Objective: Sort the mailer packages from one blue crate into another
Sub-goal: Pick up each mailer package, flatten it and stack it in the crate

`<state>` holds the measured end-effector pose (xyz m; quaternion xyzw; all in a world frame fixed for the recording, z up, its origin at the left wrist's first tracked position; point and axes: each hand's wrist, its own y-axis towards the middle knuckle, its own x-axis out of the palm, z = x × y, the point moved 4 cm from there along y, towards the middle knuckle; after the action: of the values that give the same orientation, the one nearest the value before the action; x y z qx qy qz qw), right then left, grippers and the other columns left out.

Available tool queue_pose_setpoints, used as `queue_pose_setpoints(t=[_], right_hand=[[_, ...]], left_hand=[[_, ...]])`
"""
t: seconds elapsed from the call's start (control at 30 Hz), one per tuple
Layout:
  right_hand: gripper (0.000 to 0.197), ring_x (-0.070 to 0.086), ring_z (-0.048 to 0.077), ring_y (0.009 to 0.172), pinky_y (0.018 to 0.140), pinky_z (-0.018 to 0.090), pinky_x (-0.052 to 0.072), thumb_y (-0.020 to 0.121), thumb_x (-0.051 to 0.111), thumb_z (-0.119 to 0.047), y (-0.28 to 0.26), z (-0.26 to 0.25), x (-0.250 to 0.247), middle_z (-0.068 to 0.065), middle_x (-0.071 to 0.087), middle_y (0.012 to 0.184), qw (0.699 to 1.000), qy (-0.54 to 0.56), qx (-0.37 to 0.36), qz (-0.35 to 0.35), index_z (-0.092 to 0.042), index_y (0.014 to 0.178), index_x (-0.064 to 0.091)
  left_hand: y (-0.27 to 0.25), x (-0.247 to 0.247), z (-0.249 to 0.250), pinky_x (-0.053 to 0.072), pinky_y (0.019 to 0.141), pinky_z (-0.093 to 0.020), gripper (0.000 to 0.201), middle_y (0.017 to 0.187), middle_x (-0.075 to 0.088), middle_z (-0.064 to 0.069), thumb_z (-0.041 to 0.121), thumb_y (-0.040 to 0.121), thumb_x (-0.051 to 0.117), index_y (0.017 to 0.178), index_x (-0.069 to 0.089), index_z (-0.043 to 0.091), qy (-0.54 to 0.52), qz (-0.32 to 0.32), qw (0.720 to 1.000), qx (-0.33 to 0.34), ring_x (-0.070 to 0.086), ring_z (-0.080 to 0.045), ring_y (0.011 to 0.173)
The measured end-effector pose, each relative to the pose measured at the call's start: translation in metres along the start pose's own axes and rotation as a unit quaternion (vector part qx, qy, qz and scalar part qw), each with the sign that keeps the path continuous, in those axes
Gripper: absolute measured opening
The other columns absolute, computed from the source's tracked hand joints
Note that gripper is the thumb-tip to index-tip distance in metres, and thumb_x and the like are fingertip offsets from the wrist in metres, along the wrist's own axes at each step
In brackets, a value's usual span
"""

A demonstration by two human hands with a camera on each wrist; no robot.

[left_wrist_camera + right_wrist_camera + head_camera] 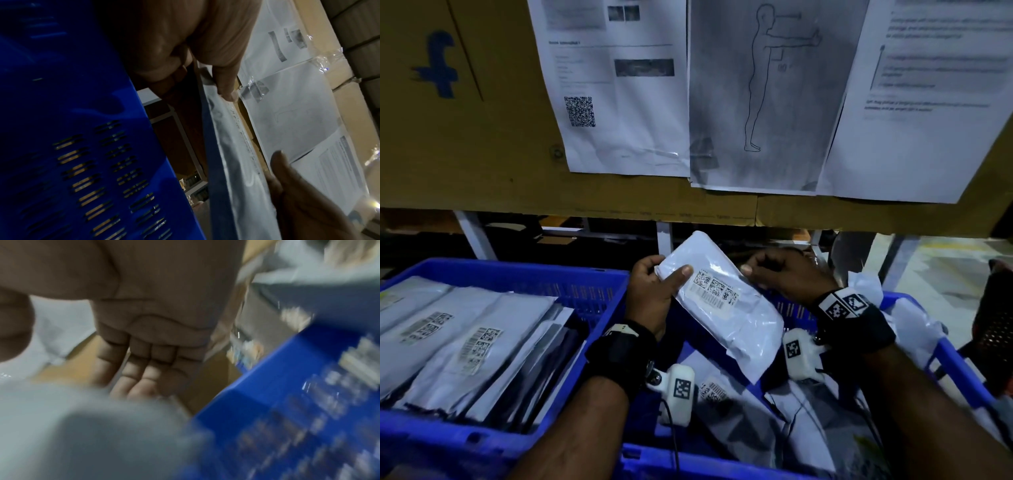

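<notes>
A white mailer package (726, 308) with a barcode label is held tilted above the gap between two blue crates. My left hand (664, 270) grips its upper left end, thumb on the label side and fingers behind. In the left wrist view, fingertips (226, 92) clamp the mailer's (236, 162) edge. My right hand (760, 270) is at its upper right edge, with the thumb touching it. In the blurred right wrist view, that hand's fingers (141, 369) lie straight beside the mailer (82, 426). The left crate (524, 274) holds several mailers (465, 346) stacked on edge. The right crate (955, 359) holds loose mailers (726, 397).
A cardboard wall (482, 154) with taped paper sheets (756, 102) stands just behind the crates. White rack legs (664, 236) and dark shelving lie under it. A dark mesh basket (993, 325) sits at the far right, over a pale floor.
</notes>
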<state>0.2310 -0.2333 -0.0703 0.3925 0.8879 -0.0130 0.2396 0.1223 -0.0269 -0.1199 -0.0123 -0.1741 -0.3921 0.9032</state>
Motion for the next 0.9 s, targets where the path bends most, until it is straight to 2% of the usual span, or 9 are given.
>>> queue_pose_setpoints(t=[0.17,0.3,0.4,0.47,0.53,0.6,0.7,0.77,0.9], right_hand=[[0.032,0.072,0.013,0.089,0.076,0.03,0.059,0.08,0.079,-0.027,0.009,-0.01,0.029,-0.002,0.075,0.098,0.998,0.006,0.012,-0.057,-0.024,0.108,0.066],[0.037,0.072,0.026,0.094,0.086,0.05,0.057,0.078,0.082,-0.02,0.028,-0.03,0.037,0.007,0.075,0.102,0.997,0.072,0.005,-0.014,-0.013,0.11,0.066],[0.045,0.071,0.031,0.098,0.092,0.055,0.053,0.074,0.084,-0.021,0.042,-0.05,0.058,0.011,0.074,0.107,0.991,0.127,0.009,-0.036,-0.006,0.112,0.067],[0.058,0.071,0.032,0.097,0.087,0.052,0.056,0.068,0.088,-0.026,0.049,-0.065,0.081,0.013,0.073,0.109,0.988,0.14,0.018,-0.064,-0.007,0.117,0.064],[0.054,0.073,0.029,0.084,0.067,0.043,0.059,0.073,0.085,-0.022,0.055,-0.083,0.107,0.015,0.072,0.108,0.987,0.133,0.018,-0.084,-0.009,0.12,0.06],[0.044,0.07,0.025,0.066,0.055,0.04,0.057,0.081,0.078,-0.017,0.063,-0.102,0.13,0.016,0.072,0.099,0.992,0.102,0.01,-0.077,-0.01,0.119,0.056],[0.057,0.066,0.031,0.062,0.058,0.047,0.058,0.081,0.078,-0.018,0.081,-0.126,0.156,0.017,0.067,0.095,0.997,0.065,0.029,-0.032,-0.019,0.124,0.04],[0.054,0.066,0.026,0.07,0.061,0.037,0.056,0.082,0.078,-0.024,0.095,-0.139,0.173,0.01,0.066,0.097,0.999,-0.047,0.014,-0.023,-0.018,0.124,0.045],[0.046,0.062,0.021,0.105,0.082,0.024,0.043,0.085,0.073,-0.032,0.122,-0.156,0.213,0.005,0.065,0.121,0.957,-0.28,-0.032,-0.069,-0.015,0.126,0.06]], left_hand=[[-0.006,0.011,0.018,0.059,0.072,-0.041,0.041,0.101,0.07,-0.017,-0.001,0.077,0.077,0.108,0.054,0.011,0.003,-0.042,0.999,-0.009,0.069,-0.024,0.08],[-0.003,0.002,0.049,0.056,0.06,-0.035,0.05,0.108,0.071,-0.019,0.012,0.084,0.075,0.127,0.049,0.006,0.012,-0.063,0.997,-0.046,0.071,-0.026,0.08],[-0.002,-0.022,0.073,0.058,0.062,-0.043,0.056,0.107,0.07,-0.022,0.006,0.086,0.072,0.133,0.042,0.011,0.109,-0.092,0.988,-0.054,0.069,-0.029,0.079],[0.0,-0.045,0.096,0.056,0.071,-0.052,0.055,0.103,0.069,-0.027,-0.001,0.084,0.071,0.131,0.044,0.009,0.189,-0.096,0.977,-0.011,0.066,-0.031,0.081],[0.003,-0.074,0.12,0.056,0.073,-0.051,0.047,0.095,0.068,-0.024,-0.003,0.083,0.071,0.12,0.046,0.012,0.259,-0.088,0.962,0.021,0.064,-0.028,0.078],[0.006,-0.103,0.136,0.055,0.072,-0.048,0.041,0.091,0.065,-0.019,-0.006,0.083,0.071,0.111,0.048,0.012,0.298,-0.089,0.95,0.023,0.061,-0.026,0.076],[0.012,-0.145,0.145,0.051,0.068,-0.047,0.031,0.093,0.059,-0.025,-0.01,0.083,0.068,0.096,0.051,0.012,0.326,-0.1,0.94,0.0,0.057,-0.029,0.078],[0.016,-0.167,0.145,0.05,0.059,-0.038,0.03,0.086,0.057,-0.024,-0.008,0.083,0.069,0.089,0.051,0.016,0.362,-0.099,0.927,-0.011,0.058,-0.027,0.069],[0.028,-0.2,0.141,0.037,0.042,-0.021,0.023,0.058,0.052,-0.015,-0.005,0.084,0.069,0.088,0.056,0.014,0.398,-0.124,0.909,-0.025,0.047,-0.017,0.042]])
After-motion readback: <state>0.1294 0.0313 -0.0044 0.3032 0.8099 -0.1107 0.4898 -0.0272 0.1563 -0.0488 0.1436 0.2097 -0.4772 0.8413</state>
